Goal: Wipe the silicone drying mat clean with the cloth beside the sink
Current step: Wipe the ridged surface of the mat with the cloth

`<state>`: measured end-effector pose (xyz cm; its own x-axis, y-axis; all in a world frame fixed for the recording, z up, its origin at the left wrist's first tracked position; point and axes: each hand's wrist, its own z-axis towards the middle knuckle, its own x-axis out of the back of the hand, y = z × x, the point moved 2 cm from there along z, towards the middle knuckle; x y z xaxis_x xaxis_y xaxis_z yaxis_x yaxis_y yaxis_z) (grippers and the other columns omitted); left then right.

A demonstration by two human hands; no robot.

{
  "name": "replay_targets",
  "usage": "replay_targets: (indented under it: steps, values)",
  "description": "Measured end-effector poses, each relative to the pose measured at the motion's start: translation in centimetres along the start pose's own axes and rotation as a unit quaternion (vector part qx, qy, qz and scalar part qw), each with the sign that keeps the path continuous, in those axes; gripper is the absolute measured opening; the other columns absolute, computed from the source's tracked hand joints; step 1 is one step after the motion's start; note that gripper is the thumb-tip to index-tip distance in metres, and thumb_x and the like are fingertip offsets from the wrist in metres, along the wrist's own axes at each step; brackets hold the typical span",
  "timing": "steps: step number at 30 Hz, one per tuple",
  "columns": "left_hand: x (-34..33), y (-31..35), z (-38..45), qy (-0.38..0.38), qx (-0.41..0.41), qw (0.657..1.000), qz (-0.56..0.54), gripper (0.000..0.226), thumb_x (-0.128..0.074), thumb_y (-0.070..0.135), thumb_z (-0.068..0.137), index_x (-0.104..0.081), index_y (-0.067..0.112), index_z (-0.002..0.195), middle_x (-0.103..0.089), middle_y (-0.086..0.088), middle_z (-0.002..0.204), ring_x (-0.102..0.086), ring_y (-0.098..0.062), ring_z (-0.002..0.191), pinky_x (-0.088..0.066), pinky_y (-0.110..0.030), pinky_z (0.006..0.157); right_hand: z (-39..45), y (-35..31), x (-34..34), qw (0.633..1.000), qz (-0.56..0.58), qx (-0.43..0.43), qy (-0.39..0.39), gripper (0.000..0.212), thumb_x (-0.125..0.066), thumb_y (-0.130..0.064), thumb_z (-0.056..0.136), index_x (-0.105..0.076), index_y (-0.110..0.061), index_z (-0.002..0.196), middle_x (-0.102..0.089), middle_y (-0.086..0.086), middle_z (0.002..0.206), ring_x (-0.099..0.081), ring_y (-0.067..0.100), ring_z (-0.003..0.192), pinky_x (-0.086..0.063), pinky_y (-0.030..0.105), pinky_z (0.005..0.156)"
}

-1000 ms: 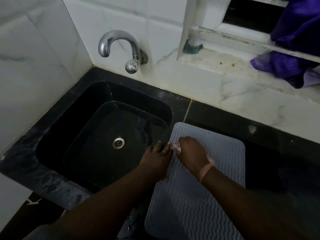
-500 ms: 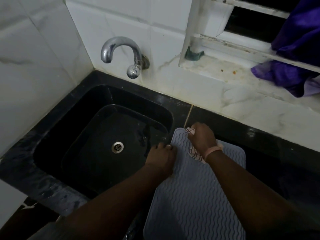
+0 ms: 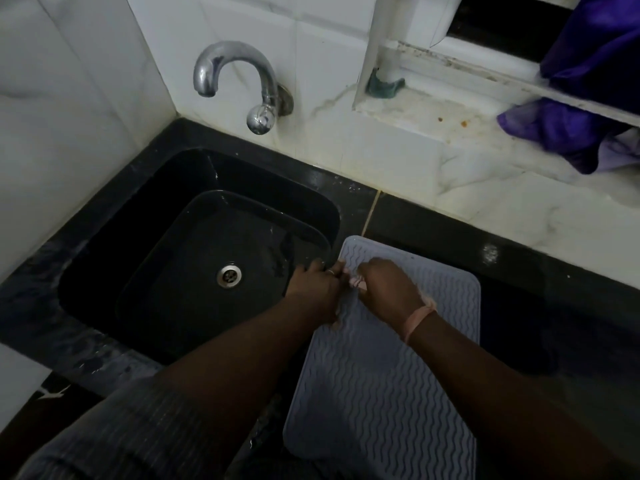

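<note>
A grey silicone drying mat (image 3: 381, 393) with wavy ridges lies on the black counter just right of the sink. My right hand (image 3: 389, 294) grips a small bunched pinkish cloth (image 3: 358, 282) and presses it on the mat near its far left corner. A pink band circles that wrist. My left hand (image 3: 315, 289) rests on the mat's left edge beside the sink, its fingers laid over the rim close to the cloth. Most of the cloth is hidden under my right hand.
The black sink (image 3: 104, 271) with a metal drain (image 3: 229, 276) is on the left, a chrome tap (image 3: 242, 84) on the wall behind it. A marble ledge at the back right carries a purple cloth (image 3: 568, 133). Black counter (image 3: 554, 306) lies right of the mat.
My right hand slid the cloth up to the mat's far left corner, then back toward me to near my left hand. My left hand stayed on the mat's left edge.
</note>
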<state>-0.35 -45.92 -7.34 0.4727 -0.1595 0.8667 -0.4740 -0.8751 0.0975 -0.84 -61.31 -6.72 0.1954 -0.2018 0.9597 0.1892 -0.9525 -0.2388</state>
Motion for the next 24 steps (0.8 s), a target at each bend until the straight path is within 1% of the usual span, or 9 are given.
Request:
replay_targets:
  steps: [2, 7, 10, 13, 15, 17, 20, 22, 24]
  values:
    - [0.0, -0.3, -0.3, 0.000, -0.002, 1.000, -0.014, 0.107, -0.078, 0.051, 0.079, -0.014, 0.030, 0.162, -0.004, 0.003, 0.171, -0.015, -0.037, 0.152, -0.025, -0.056, 0.118, -2.2, -1.1, -0.6, 1.000, 0.023, 0.008, -0.007, 0.020, -0.061, -0.029, 0.098, -0.068, -0.016, 0.111, -0.064, 0.006, 0.108, -0.060, 0.021, 0.099, -0.048, 0.034, 0.088]
    - [0.3, -0.3, -0.5, -0.010, -0.005, 1.000, -0.005, 0.108, -0.078, 0.056, 0.078, -0.014, 0.030, 0.162, -0.003, 0.001, 0.171, -0.018, -0.038, 0.151, -0.026, -0.056, 0.119, -5.1, -2.3, -1.4, 0.998, 0.045, 0.026, -0.048, 0.021, -0.064, -0.027, 0.097, -0.069, -0.016, 0.114, -0.066, 0.005, 0.111, -0.061, 0.019, 0.101, -0.046, 0.030, 0.091]
    - [0.7, -0.7, -0.3, -0.034, -0.012, 0.999, 0.005, 0.114, -0.082, 0.051, 0.075, -0.011, 0.032, 0.162, 0.000, 0.003, 0.171, -0.017, -0.039, 0.151, -0.023, -0.058, 0.118, -3.1, -1.2, -0.1, 0.999, 0.048, -0.003, -0.007, 0.019, -0.060, -0.034, 0.099, -0.069, -0.019, 0.103, -0.065, 0.001, 0.100, -0.061, 0.016, 0.093, -0.046, 0.032, 0.086]
    - [0.9, -1.0, -0.2, -0.059, -0.016, 0.998, 0.024, 0.118, -0.082, 0.052, 0.075, -0.006, 0.034, 0.163, 0.004, 0.005, 0.171, -0.017, -0.039, 0.151, -0.024, -0.059, 0.117, 0.4, 0.8, 1.0, 0.997, 0.023, -0.058, 0.035, 0.023, -0.062, -0.034, 0.097, -0.069, -0.013, 0.105, -0.068, 0.008, 0.102, -0.064, 0.024, 0.096, -0.050, 0.037, 0.087]
    - [0.7, -0.8, -0.1, -0.057, -0.008, 0.998, 0.024, 0.116, -0.081, 0.053, 0.076, -0.006, 0.034, 0.163, 0.005, 0.006, 0.171, -0.018, -0.040, 0.150, -0.025, -0.058, 0.117, 1.5, 1.1, 0.8, 0.998, 0.003, -0.059, 0.019, 0.026, -0.063, -0.030, 0.095, -0.069, -0.009, 0.110, -0.069, 0.013, 0.107, -0.064, 0.030, 0.102, -0.051, 0.039, 0.091]
    - [0.4, -0.7, 0.2, -0.051, -0.001, 0.999, 0.017, 0.115, -0.082, 0.053, 0.076, -0.007, 0.035, 0.162, 0.004, 0.007, 0.171, -0.019, -0.039, 0.150, -0.026, -0.058, 0.117, 1.0, 0.1, 0.1, 0.999, -0.028, -0.033, 0.015, 0.025, -0.062, -0.025, 0.096, -0.068, -0.008, 0.113, -0.067, 0.015, 0.110, -0.063, 0.033, 0.104, -0.049, 0.041, 0.091]
    - [-0.1, -1.0, 0.4, -0.045, -0.001, 0.999, 0.006, 0.113, -0.081, 0.054, 0.076, -0.009, 0.038, 0.162, 0.003, 0.009, 0.171, -0.022, -0.039, 0.148, -0.030, -0.057, 0.113, -2.0, -2.0, -1.4, 0.999, -0.029, 0.020, 0.031, 0.017, -0.062, -0.015, 0.095, -0.069, -0.006, 0.108, -0.065, 0.018, 0.104, -0.061, 0.035, 0.097, -0.049, 0.044, 0.084]
    - [-0.2, -1.2, 0.3, -0.036, -0.006, 0.999, 0.005, 0.108, -0.078, 0.055, 0.078, -0.011, 0.038, 0.161, 0.001, 0.008, 0.171, -0.024, -0.039, 0.147, -0.031, -0.056, 0.113, -4.4, -3.4, -2.3, 0.999, -0.037, 0.032, 0.023, 0.014, -0.070, -0.008, 0.088, -0.070, -0.003, 0.101, -0.065, 0.020, 0.097, -0.063, 0.036, 0.089, -0.051, 0.044, 0.077]
    - [-0.2, -1.2, 0.2, -0.020, -0.021, 0.999, 0.013, 0.103, -0.075, 0.056, 0.080, -0.013, 0.036, 0.161, -0.002, 0.006, 0.171, -0.025, -0.039, 0.147, -0.030, -0.056, 0.114, -6.6, -4.3, -3.3, 0.999, -0.020, 0.034, 0.021, 0.015, -0.081, -0.004, 0.077, -0.071, -0.003, 0.087, -0.066, 0.019, 0.084, -0.065, 0.034, 0.074, -0.053, 0.039, 0.066]
